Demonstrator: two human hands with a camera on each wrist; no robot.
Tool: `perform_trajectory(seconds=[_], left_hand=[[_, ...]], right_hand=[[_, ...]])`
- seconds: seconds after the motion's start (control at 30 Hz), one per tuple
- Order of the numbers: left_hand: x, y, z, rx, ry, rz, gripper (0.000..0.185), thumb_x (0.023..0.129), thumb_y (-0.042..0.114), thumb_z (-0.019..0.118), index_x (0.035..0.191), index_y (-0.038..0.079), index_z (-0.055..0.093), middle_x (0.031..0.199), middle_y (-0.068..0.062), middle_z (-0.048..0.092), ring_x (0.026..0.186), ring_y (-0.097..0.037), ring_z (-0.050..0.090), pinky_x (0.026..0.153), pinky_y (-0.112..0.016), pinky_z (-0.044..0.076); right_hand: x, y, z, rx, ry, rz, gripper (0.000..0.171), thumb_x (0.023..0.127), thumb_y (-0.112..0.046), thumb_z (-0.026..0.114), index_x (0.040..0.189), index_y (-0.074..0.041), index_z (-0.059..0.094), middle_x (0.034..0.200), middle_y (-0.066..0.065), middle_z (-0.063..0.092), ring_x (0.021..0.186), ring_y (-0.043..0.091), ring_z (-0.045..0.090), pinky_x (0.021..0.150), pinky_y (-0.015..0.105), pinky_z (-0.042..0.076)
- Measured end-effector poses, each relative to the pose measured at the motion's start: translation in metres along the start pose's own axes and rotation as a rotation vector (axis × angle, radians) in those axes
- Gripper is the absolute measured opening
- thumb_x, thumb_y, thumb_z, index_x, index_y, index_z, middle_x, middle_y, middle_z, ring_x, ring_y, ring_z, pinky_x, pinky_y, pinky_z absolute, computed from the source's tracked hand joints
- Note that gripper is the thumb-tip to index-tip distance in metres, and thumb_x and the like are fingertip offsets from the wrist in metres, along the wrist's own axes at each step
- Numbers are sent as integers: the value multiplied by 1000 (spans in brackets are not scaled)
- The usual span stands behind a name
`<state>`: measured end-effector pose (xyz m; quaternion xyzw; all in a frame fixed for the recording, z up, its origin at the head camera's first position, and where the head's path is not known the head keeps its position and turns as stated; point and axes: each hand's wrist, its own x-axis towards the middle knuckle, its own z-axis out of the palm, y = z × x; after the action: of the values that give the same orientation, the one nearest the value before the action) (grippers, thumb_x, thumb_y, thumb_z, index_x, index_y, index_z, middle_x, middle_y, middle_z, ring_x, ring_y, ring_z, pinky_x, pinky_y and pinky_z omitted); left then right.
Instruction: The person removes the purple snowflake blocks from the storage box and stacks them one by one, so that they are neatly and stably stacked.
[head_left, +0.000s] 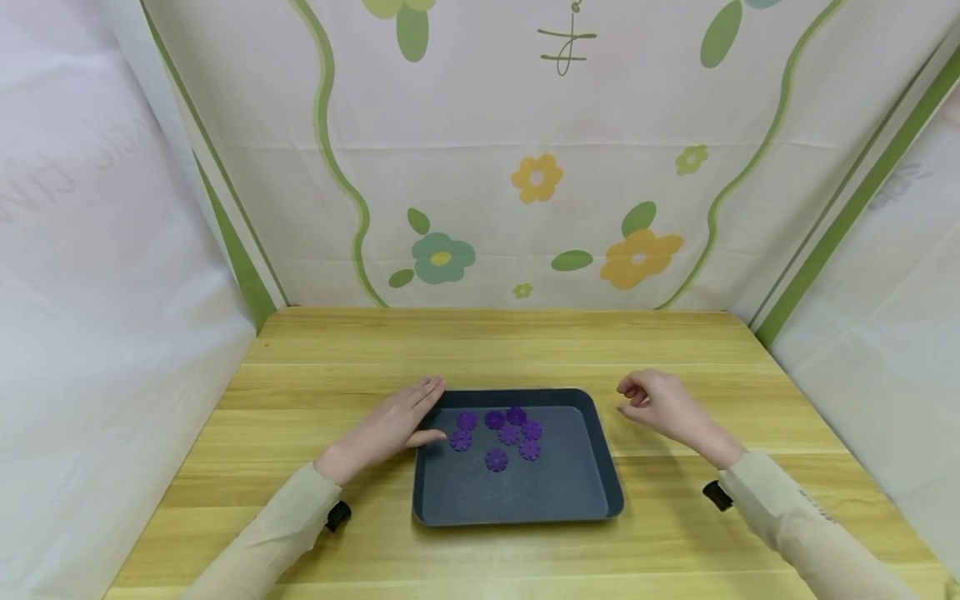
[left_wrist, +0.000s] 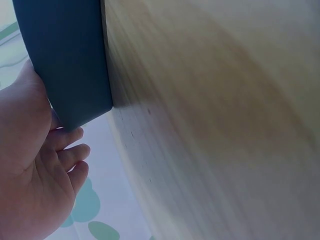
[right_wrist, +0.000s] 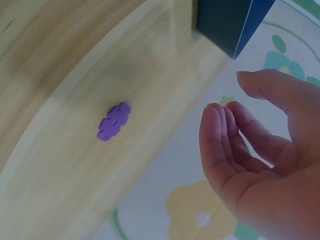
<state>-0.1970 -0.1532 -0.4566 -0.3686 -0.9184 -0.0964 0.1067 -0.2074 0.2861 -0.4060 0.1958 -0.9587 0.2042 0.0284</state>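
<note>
A dark grey tray (head_left: 555, 487) lies on the table with several purple notched plastic discs (head_left: 497, 460) in it, most grouped towards its far side. My left hand (head_left: 390, 421) rests over the tray's far left corner, fingers extended along the corner and thumb over the left rim. In the left wrist view, fingertips show beside the corner of the tray wall (left_wrist: 75, 60). Right of the tray, my right hand (head_left: 667, 408) hovers with loosely bent fingers, thumb apart and nothing between them. A single purple notched disc (right_wrist: 114, 121) lies on the table in the right wrist view.
The wooden table (head_left: 322, 342) runs back to a white fabric wall (head_left: 480, 183) printed with flowers. Similar fabric walls stand at the left and right. Near each cuff shows a small black device (head_left: 717, 496).
</note>
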Motion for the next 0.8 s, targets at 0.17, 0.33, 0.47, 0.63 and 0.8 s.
perform_trajectory(seconds=[0.17,0.33,0.47,0.63,0.8], left_hand=[[0,0,1,1,0,1,79,92,48,64,150,-1,41,153,-19,45,141,-34,47,114,-47,43],[0,0,1,3,-6,1,79,92,48,64,149,-2,41,153,-20,45,141,-35,46,114,-48,43],[0,0,1,0,-14,0,79,93,48,63,149,-2,41,153,-20,44,141,-35,45,114,-49,43],[0,0,0,-13,-16,-2,79,93,49,62,150,-2,40,154,-20,44,142,-35,45,114,-48,43],[0,0,0,-8,-5,7,79,93,48,64,149,-2,41,152,-21,45,141,-35,46,114,-48,43]], right_hand=[[2,-11,3,8,1,-33,18,82,-9,77,97,0,70,90,13,71,76,15,65,66,25,56],[6,-21,5,19,-20,-59,18,83,-8,77,97,0,70,91,13,71,76,15,65,66,26,57],[10,-28,7,30,-45,-68,19,84,-10,77,99,-1,70,91,10,71,76,14,66,66,26,58],[15,-37,10,84,-110,-66,20,86,-11,76,102,-1,69,93,10,71,78,11,65,68,23,58],[21,-46,14,140,-171,-88,20,86,-9,74,103,1,69,93,11,71,79,11,66,69,21,59]])
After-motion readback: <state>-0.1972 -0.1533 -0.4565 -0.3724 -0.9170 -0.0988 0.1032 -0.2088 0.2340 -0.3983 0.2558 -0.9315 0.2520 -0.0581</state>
